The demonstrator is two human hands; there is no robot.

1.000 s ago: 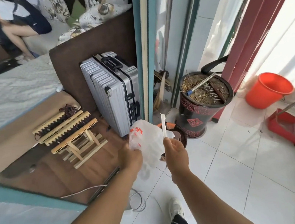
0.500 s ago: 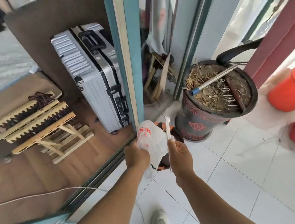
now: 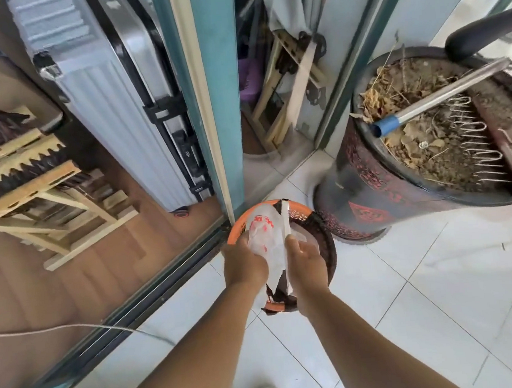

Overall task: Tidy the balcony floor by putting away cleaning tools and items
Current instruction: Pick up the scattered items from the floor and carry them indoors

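Two hands [image 3: 244, 264] [image 3: 306, 262], one bag [image 3: 264, 233], one basket [image 3: 325, 237].

Basket [image 3: 325, 243] half hidden behind hands, bag [image 3: 264, 233].

Left hand [image 3: 244, 264], right hand [image 3: 306, 263] grip plastic bag [image 3: 264, 233] over basket [image 3: 327, 243]

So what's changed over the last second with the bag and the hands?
Both hands have carried the white plastic bag forward and down, now over the orange basket beside the plant pot. Grip unchanged: each hand still holds the bag.
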